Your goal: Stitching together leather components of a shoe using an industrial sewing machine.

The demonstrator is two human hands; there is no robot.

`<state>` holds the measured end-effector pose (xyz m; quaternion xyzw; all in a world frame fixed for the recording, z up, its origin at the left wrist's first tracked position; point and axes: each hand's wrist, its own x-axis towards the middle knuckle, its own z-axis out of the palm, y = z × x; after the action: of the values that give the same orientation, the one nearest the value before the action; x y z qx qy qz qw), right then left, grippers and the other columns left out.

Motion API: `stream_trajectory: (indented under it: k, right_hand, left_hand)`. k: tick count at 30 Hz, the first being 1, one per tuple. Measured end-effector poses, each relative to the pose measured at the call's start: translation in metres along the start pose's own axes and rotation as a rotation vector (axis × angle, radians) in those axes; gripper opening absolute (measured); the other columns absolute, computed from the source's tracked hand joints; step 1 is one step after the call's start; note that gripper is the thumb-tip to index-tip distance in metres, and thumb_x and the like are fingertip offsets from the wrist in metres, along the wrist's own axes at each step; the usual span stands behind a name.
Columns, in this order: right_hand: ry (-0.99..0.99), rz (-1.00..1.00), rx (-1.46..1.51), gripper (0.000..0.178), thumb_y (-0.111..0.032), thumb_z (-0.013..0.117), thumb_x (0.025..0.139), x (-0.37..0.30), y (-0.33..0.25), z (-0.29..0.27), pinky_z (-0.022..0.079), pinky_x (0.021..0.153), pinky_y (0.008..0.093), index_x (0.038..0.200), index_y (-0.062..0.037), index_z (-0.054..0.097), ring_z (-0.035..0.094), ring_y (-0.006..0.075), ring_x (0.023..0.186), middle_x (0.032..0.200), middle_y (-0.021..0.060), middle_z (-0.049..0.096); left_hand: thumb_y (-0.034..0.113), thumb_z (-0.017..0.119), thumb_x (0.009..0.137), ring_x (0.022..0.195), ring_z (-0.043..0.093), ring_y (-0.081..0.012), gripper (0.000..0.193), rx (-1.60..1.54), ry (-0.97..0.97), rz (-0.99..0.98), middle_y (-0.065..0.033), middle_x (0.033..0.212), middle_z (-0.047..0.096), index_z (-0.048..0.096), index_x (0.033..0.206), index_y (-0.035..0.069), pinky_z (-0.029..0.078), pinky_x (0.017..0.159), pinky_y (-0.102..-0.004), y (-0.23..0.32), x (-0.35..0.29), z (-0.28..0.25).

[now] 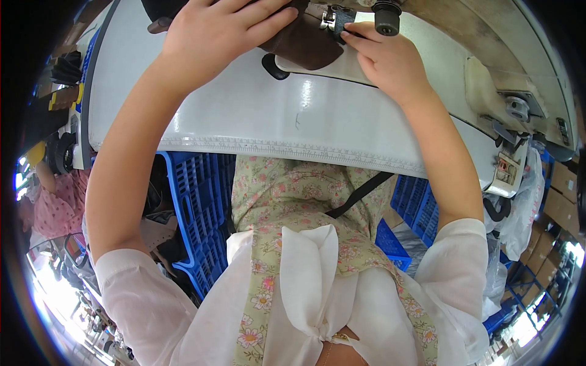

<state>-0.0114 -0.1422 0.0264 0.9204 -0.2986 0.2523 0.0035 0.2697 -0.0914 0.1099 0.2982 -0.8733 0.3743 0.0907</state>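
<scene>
A dark brown piece that looks like leather (pixel 308 46) lies on the white bed of a sewing machine, at the top of the view. My left hand (pixel 210 33) rests over it, fingers stretched out and palm down. Its far part is cut off by the upper edge. To the right, my right hand (pixel 390 61) has its fingertips against a small dark grey block (pixel 345 23) beside the shiny metal presser foot part (pixel 329 19). Its fingers are extended, with nothing visibly gripped. A black round knob (pixel 387 18) hangs just above that hand.
The white table (pixel 256 113) has a ruler strip (pixel 293 148) along its near edge. Blue plastic crates (pixel 198 213) stand below it. A machine body (pixel 488 91) rises at the right, near plastic bags (pixel 525 201) and cardboard boxes (pixel 561 189). Another person in pink (pixel 61 204) is at far left.
</scene>
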Motion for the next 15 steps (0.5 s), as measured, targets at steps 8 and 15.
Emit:
stream_trajectory:
  k: [8, 15]
  right_hand:
    - [-0.009, 0.009, -0.015, 0.034, -0.006, 0.063, 0.081, 0.001, 0.001, 0.000, 0.055, 0.079, 0.0349, 0.113, -0.0150, 0.073, 0.067, 0.0237, 0.091, 0.121, -0.0034, 0.068]
    - [-0.004, 0.013, -0.011, 0.034, -0.006, 0.063, 0.083, 0.002, 0.000, 0.000, 0.056, 0.079, 0.0356, 0.114, -0.0155, 0.072, 0.068, 0.0244, 0.094, 0.121, -0.0036, 0.068]
  left_hand:
    - [0.019, 0.061, 0.081, 0.123, 0.057, -0.0185, 0.033, -0.014, -0.109, 0.010, 0.0010, 0.124, 0.065, 0.066, 0.114, 0.021, 0.043, 0.105, -0.0485, -0.004, 0.002, -0.006]
    - [0.018, 0.061, 0.081, 0.123, 0.057, -0.0183, 0.033, -0.020, -0.121, 0.039, 0.0015, 0.124, 0.065, 0.066, 0.114, 0.021, 0.042, 0.107, -0.0478, -0.013, 0.003, -0.004]
